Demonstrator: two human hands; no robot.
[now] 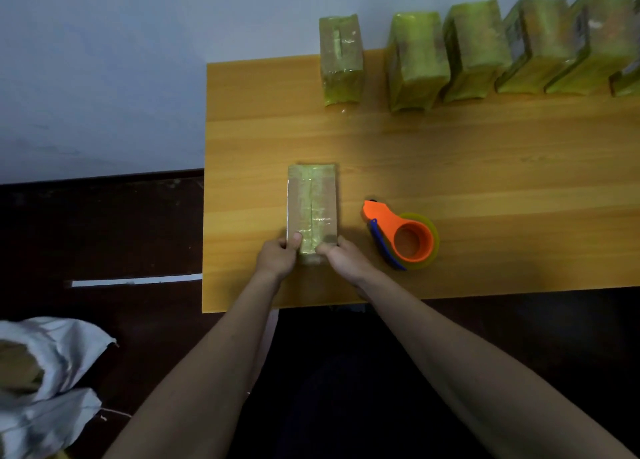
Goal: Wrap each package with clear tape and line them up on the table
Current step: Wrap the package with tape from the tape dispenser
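On the floor at far left lay white sacks (52,361). On the wooden table (485,167), a partly taped cardboard package (311,202) lay flat near the front left corner, its long axis running away from the person. The left hand (277,257) and right hand (341,257) gripped its near end from either side, thumbs on top. Just to the right lay an orange tape dispenser (401,237), nearer the right hand, and a row of wrapped packages (478,53) stood along the far edge.
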